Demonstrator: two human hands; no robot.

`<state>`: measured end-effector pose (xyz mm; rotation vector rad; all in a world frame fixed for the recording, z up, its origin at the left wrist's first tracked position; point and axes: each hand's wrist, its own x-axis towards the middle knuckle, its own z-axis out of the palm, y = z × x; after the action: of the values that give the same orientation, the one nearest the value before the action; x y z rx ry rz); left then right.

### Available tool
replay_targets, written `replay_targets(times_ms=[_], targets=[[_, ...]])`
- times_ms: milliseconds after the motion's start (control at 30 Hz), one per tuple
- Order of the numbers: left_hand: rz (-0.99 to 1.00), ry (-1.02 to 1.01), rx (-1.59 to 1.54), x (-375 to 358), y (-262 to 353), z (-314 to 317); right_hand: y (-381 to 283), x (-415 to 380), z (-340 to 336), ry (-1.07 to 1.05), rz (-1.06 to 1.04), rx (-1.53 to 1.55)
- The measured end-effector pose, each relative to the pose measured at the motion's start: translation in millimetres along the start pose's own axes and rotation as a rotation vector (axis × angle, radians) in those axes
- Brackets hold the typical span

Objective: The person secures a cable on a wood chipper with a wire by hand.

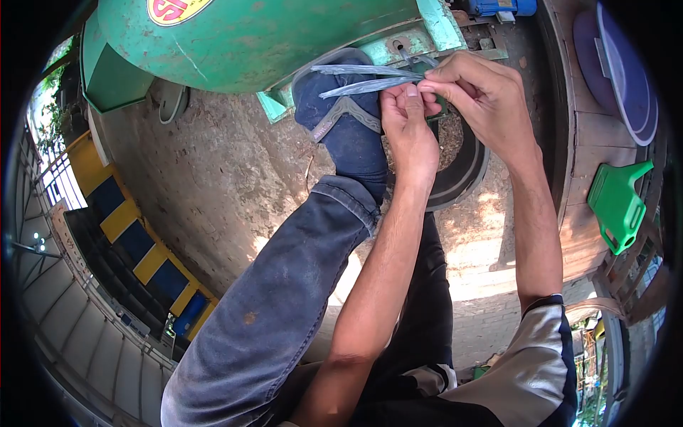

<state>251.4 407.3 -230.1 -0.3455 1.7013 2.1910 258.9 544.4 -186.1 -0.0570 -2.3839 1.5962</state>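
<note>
A length of grey-blue plastic twine (366,86) stretches leftward in two loose tails above my foot in a dark sock and flip-flop (347,117). My right hand (484,96) pinches it between thumb and fingertips near the metal base. Just below and to the left, my left hand (413,128) is closed, its thumb and curled fingers against the same twine. The twine runs on behind my fingers toward a hole in the green metal bracket (405,44); its exact path there is partly hidden.
A large green machine drum (242,46) fills the top. Beneath my hands sits a black round tub (466,167) with crumbly material inside. At right are a purple basin (619,75) and a green plastic jug (619,205). A blue motor (501,7) stands at top right.
</note>
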Motion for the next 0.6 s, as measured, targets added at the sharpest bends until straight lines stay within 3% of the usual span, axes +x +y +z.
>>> replay_targets(times_ms=[233,600], targets=[[-0.027,-0.055,-0.202,-13,15,4,6,-9,18,0.095,-0.12,-0.176],[-0.063,0.074,-0.398,-10,18,19,7,-8,14,0.098,-0.216,-0.344]])
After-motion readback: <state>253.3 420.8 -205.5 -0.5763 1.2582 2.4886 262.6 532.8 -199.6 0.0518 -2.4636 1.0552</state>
